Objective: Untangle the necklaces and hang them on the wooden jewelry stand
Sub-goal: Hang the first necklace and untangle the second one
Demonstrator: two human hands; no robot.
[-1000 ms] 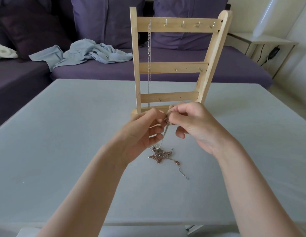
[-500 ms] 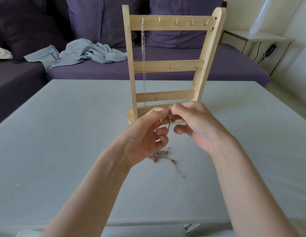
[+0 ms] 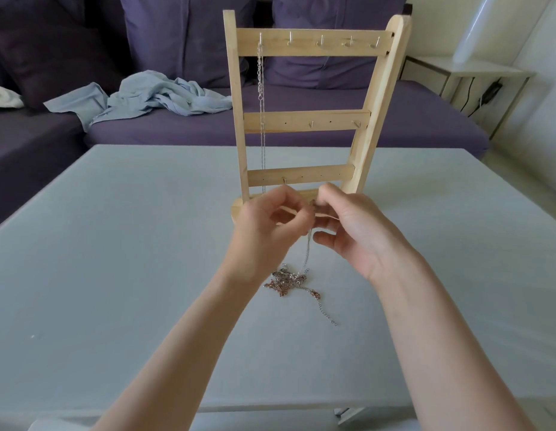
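Both hands, left hand [image 3: 264,225] and right hand [image 3: 357,231], with fingers [image 3: 304,213] pinching one silver chain [image 3: 308,253] above tangled necklaces [image 3: 289,279] mid-worktop [image 3: 115,244], before wooden jewelry stand [image 3: 307,126]: hasty pull, knot tightened or stand tipped.

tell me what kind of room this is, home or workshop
Most likely a home living room: a purple sofa with big cushions stands behind the grey table, a crumpled blue garment lies on the seat, and a small side table stands to the right.
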